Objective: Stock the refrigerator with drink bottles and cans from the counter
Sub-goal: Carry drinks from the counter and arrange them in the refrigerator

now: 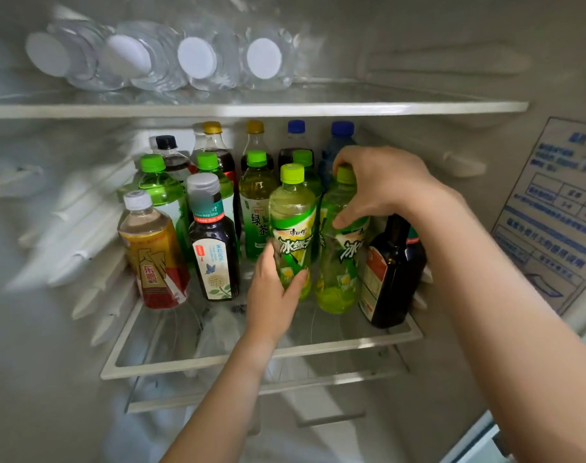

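White refrigerator interior (435, 61), open. Its clear glass middle shelf with a white rim (158, 367) holds a crowd of upright drink bottles. Four clear plastic water bottles (198, 58) lie on the upper shelf. The right hand (382, 188) has its fingers curled over the top of the right green iced-tea plastic bottle (338, 279), thumb on its shoulder. The left hand (271, 295) has its fingers clamped round the base of the left green iced-tea plastic bottle with a lime cap (291, 208). The two bottles are side by side at the front of the middle shelf.

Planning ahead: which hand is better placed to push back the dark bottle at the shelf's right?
Right, probably: the right hand holds the green bottle next to the dark bottle; the left hand holds the front bottle, farther off.
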Demonstrator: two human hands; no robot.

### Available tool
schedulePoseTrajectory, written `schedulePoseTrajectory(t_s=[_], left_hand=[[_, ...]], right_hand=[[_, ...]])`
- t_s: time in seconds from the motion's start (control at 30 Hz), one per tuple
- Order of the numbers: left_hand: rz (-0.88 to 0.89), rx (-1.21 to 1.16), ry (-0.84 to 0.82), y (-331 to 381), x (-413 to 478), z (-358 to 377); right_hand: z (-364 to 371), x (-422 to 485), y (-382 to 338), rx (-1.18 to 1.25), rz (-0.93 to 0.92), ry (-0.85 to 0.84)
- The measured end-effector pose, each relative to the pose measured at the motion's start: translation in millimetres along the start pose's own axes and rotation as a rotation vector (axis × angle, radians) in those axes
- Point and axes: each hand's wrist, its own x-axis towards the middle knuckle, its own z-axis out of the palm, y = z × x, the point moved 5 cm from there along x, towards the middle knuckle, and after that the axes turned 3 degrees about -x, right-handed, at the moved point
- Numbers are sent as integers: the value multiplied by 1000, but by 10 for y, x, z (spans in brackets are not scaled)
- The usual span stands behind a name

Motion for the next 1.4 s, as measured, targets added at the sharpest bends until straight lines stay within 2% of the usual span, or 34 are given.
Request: schedulePoseTrajectory(t_s=[0.23,0.4,0.57,0.63,0.77,0.83,0.9,0.97,1.03,1.1,1.17,1.27,1.4], left_hand=[[14,-4,3,39,0,-37],[5,-36,-9,12,19,-44],[-24,-107,-25,-35,3,-60],[-42,-136,-26,-45,-5,-66],[-1,-139,-31,-37,-28,-38],[3,-87,11,8,-56,-39],[72,39,167,118,-98,-108],[221,139,369,278,-191,-202],[371,125,448,412,-298,-210],[425,37,392,501,-364,-142],[382,-57,284,586,-384,-54],[215,-131,112,638,-329,107],[-3,-138,-206,522,-203,462]], right_hand=[[83,80,114,-17,112,35],[85,110,165,12,197,-12],[57,48,154,83,164,-16],[6,-77,181,194,146,77],[122,-614,205,378,154,555],[321,-868,198,441,200,717],[557,-1019,208,520,249,778],[766,-1101,203,579,284,783],[907,-1148,199,605,318,782],[978,-1137,218,587,357,774],[1002,-1106,235,574,362,780],[1011,-1154,249,598,341,832],[994,-1321,284,609,306,882]])
